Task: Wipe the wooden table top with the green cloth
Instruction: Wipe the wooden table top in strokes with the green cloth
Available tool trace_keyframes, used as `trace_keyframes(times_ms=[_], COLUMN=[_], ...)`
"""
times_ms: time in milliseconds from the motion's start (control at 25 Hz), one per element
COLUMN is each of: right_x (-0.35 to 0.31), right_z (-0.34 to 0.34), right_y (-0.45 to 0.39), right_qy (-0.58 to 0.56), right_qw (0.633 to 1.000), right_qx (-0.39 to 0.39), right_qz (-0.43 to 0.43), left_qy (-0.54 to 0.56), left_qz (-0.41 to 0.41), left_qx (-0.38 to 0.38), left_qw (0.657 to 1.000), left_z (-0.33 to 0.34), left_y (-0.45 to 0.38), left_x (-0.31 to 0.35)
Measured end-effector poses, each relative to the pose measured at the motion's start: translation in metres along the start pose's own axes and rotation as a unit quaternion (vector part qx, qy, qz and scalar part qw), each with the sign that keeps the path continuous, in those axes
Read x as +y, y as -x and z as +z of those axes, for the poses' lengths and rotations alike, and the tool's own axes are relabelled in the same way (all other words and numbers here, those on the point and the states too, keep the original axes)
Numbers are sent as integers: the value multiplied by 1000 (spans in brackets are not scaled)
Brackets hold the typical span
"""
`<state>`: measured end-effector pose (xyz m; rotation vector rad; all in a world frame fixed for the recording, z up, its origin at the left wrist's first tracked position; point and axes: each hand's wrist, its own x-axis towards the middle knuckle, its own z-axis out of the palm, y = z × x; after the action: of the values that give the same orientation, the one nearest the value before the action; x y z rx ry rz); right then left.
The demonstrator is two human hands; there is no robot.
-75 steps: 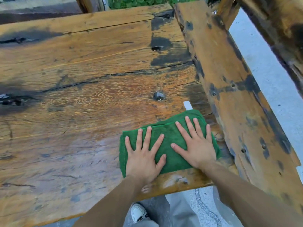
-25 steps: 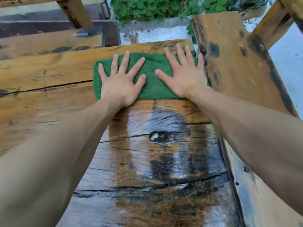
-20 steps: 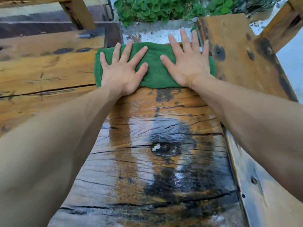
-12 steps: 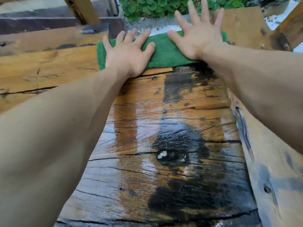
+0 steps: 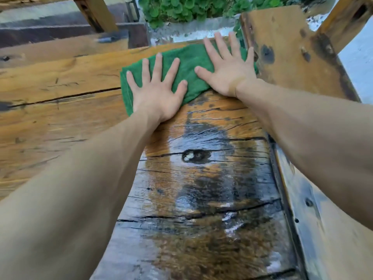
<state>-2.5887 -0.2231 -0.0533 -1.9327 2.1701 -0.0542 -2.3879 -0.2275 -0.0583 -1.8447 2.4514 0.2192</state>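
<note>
My left hand (image 5: 156, 93) and right hand (image 5: 227, 66) press flat, fingers spread, side by side on the green cloth (image 5: 187, 65). Cloth lies upper centre of frame on the wooden table top (image 5: 60, 81), near its far edge. Leafy plants (image 5: 181, 7) fill the planter (image 5: 193, 27) at top.

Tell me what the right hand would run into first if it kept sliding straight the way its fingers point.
Likely nothing solid: the right hand already has its fingertips at the table top's far edge, with open ground and plants beyond.

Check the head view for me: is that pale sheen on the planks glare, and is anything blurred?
Head view: the pale streaks on the wooden table top are sky glare off wet wood; the forearms bulge with wide-angle distortion; the green cloth and both hands look sharp.
</note>
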Motion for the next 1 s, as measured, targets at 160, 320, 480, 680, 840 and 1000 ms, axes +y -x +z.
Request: trace_keyframes(times_ms=[160,320,480,680,840,1000], right_x=[-5,-10,-13,-24,-33,-42], right_z=[2,12,21,38,48,61], right_y=[52,124,196,299,385,474], right_qy=[33,38,25,21,23,16], right_qw=[999,998,997,994,992,990], right_qx=[-29,-46,-73,-95,-102,-109], right_qz=[-10,0,20,52,68,84], left_qy=[6,2,-2,-3,-7,-16], left_qz=[5,17,30,52,68,87], left_qx=[-17,-42,-47,-68,-84,-100], left_qw=[1000,999,998,996,994,991], left_z=[8,17,28,40,46,53], left_y=[56,120,184,275,357,441], left_x=[5,9,12,17,21,24])
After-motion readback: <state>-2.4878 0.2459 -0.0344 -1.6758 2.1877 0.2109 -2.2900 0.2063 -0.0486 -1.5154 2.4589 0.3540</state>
